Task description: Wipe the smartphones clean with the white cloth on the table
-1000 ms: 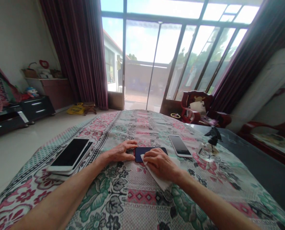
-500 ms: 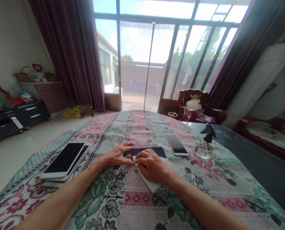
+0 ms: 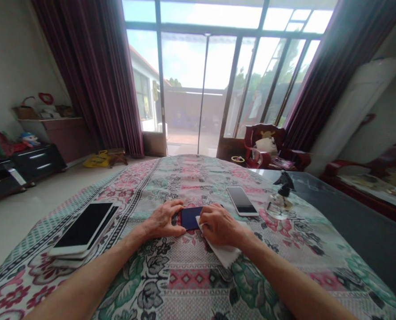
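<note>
A dark blue phone lies flat on the tablecloth, its long side running left to right. My left hand braces its left end, thumb at the near corner and fingers at the far one. Bunched under the curled fingers of my right hand is a white cloth, pressed on the phone's right part. That part is mostly hidden by the hand. One corner of the cloth trails toward me on the table.
Stacked phones or tablets lie at the left. A white-edged phone rests right of my hands, near a clear spray bottle with a black head. Patterned tablecloth covers the round table. Beyond it stand a red wooden chair and glass doors.
My right hand has slid the cloth to the right along the phone, uncovering more of its blue left part. My left hand stays at the phone's left end. The view has shifted slightly.
</note>
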Tool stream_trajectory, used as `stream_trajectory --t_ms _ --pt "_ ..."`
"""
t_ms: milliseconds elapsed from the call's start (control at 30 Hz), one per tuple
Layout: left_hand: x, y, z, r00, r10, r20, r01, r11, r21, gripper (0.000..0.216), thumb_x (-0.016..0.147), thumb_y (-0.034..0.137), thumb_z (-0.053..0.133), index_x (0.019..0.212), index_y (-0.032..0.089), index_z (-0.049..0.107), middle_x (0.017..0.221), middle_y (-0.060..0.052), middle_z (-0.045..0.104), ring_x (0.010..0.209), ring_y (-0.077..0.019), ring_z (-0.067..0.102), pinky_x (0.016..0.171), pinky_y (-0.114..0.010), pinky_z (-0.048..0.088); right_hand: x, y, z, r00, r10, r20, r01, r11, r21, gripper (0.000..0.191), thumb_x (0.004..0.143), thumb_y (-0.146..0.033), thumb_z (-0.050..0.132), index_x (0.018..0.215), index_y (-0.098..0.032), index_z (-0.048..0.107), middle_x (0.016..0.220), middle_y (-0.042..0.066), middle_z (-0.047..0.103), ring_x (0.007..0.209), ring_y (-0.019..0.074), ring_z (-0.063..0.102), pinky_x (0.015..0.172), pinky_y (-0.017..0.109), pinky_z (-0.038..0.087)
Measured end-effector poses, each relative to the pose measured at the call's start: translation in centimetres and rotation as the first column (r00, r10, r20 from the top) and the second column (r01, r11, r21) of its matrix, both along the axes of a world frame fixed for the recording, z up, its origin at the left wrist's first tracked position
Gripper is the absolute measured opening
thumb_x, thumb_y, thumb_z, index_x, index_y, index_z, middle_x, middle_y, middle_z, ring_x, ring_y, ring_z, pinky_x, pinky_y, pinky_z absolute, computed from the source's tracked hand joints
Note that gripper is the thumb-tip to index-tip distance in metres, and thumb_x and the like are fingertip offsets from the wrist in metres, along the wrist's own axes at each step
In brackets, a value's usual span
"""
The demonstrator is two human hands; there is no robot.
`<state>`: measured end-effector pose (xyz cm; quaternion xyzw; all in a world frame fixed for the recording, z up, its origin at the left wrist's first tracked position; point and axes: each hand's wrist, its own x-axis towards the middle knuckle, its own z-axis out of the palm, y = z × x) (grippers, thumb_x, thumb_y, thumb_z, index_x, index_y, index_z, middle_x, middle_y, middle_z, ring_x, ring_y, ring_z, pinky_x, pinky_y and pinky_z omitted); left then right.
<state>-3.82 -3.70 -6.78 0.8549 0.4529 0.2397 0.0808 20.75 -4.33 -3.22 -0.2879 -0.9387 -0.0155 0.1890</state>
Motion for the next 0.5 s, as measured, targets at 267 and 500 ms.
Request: stream_trajectory --t_ms 267,500 --pt "-0.1 -0.1 0.2 1.000 -0.011 -0.012 0.011 1.000 0.014 0.063 0.062 0.035 0.075 0.119 0.017 0.059 0.135 -0.011 0.053 0.124 -0.0291 0.050 0.106 -0.039 0.041 1.9 0.7 2.1 0.960 -0.230 0.161 0.237 0.971 -0.023 0.010 0.067 -0.014 0.055 0.062 -0.018 0.063 0.074 0.004 0.063 0.068 0.0139 0.053 0.074 0.029 0.036" --pt "-1.0 0.2 0.6 0.998 -0.069 0.009 0.069 0.994 -0.084 0.068 0.066 0.045 0.076 0.124 0.016 0.057 0.141 -0.013 0.047 0.129 -0.0299 0.045 0.109 -0.039 0.037 3.0 0.6 3.5 0.929 -0.293 0.227 0.312 0.949 -0.053 0.017 0.070 -0.013 0.053 0.056 -0.017 0.062 0.069 0.004 0.064 0.061 0.0128 0.054 0.065 0.027 0.034"
